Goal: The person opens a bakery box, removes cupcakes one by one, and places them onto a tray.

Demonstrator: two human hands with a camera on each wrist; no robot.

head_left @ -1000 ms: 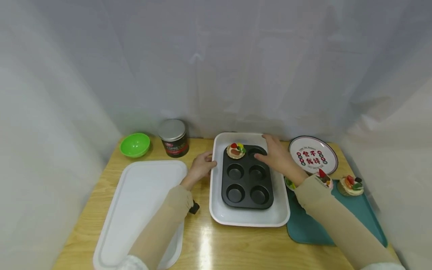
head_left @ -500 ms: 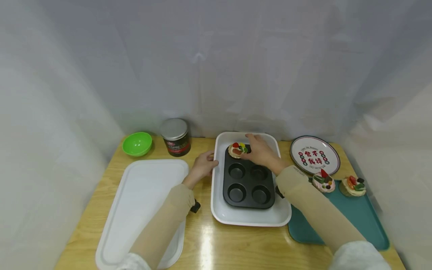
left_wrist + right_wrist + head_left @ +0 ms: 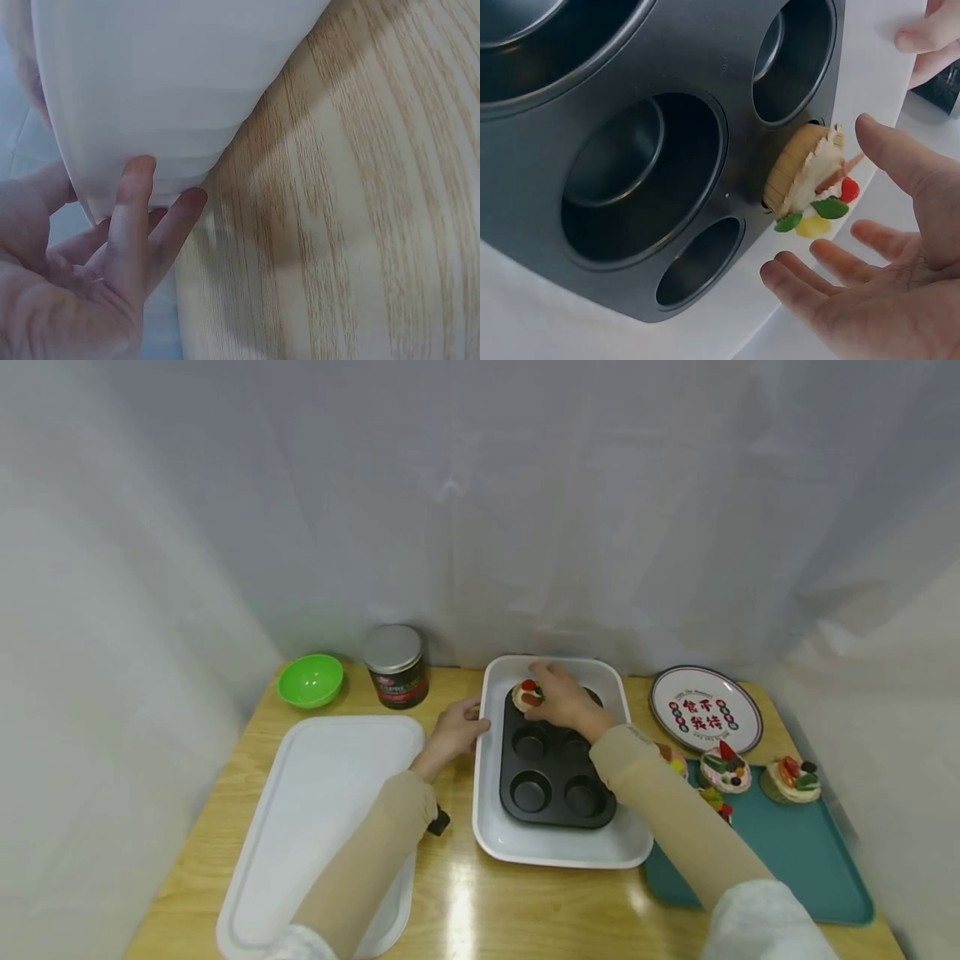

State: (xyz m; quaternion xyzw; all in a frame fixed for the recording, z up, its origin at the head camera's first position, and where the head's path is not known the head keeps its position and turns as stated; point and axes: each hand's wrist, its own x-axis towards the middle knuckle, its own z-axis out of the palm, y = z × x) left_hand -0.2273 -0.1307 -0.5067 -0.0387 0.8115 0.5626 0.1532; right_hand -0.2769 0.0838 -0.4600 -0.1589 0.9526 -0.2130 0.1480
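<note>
from my remote seat i start with the wooden table (image 3: 457, 893), which carries everything. on its left lies a big white tray (image 3: 315, 827), well apart from the work. in the middle sits the white baking dish (image 3: 555, 852), and inside it the dark muffin tin (image 3: 555, 768), so the dish walls fence the tin in. to the right is a teal tray (image 3: 810, 868) with more decorated tarts (image 3: 795, 779), and behind it a printed plate (image 3: 705, 708). a dark jar (image 3: 395, 666) and a green bowl (image 3: 310, 680) stand at the back left.

my left hand (image 3: 457, 732) rests against the dish's left rim, fingers straight and lightly spread on the wall, which i judge is there to steady it.

my right hand (image 3: 561, 697) is over the tin's far-left cup. the right wrist view shows its fingers (image 3: 810, 274) open and apart, cupped round but not touching the fruit tart (image 3: 810, 180). the tart sits in that cup, tilted, not fully down.
</note>
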